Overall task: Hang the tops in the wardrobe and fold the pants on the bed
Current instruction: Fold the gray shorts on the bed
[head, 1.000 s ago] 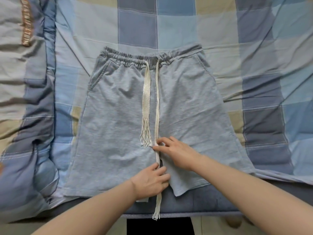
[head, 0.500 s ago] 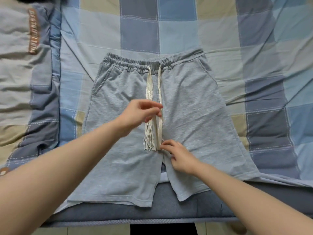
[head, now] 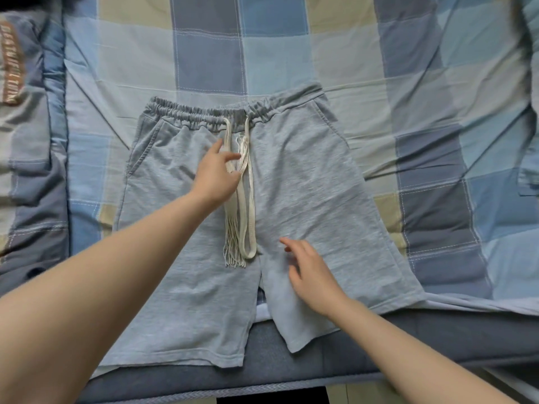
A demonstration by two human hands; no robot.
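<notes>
Grey shorts (head: 306, 185) lie flat on the bed, elastic waistband (head: 204, 115) at the far side and both legs reaching the near edge. The cream drawstring (head: 249, 205) runs down the middle; one cord is doubled back into a loop, its fringed end up near the waistband. My left hand (head: 217, 173) rests on that cord just below the waistband, thumb spread away from the fingers. My right hand (head: 309, 272) lies relaxed with fingers spread on the right leg, beside the crotch and holding nothing.
A blue and beige checked sheet (head: 423, 83) covers the bed. A bunched quilt with a brown lettered patch (head: 11, 62) lies along the left side. The bed's dark blue front edge (head: 291, 374) runs under the shorts' hems. More cloth shows at the right edge (head: 528, 170).
My left hand carried the drawstring end from the hem up toward the waistband, doubling the cord into a loop. My right hand let go of the cord and opened over the right leg.
</notes>
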